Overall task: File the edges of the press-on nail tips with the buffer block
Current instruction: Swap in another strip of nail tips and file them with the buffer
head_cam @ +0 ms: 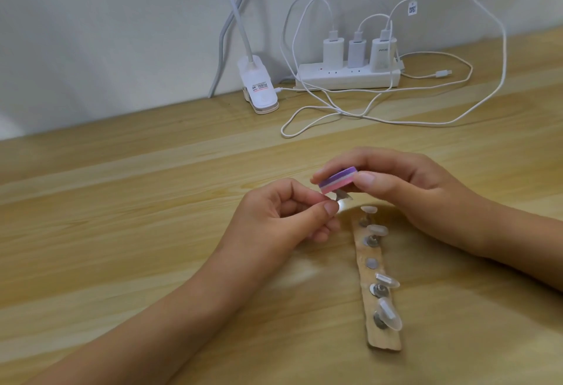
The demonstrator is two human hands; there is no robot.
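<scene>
My right hand [405, 192] grips a purple, white and pink buffer block [429, 179] between thumb and fingers. Just under the block's pink face my left hand [280, 220] pinches a clear press-on nail tip [343, 199] on its small stand, and the tip touches the block. Below both hands a wooden strip [380, 336] lies on the table, carrying several more clear nail tips [387, 281] on round metal mounts. One mount [371, 263] on the strip is bare.
A white power strip [347, 77] with three chargers and looping white cables [457, 121] sits at the back by the wall. A white clip-on lamp base [259, 86] stands to its left. The wooden table [122, 202] stretches to the left of my hands.
</scene>
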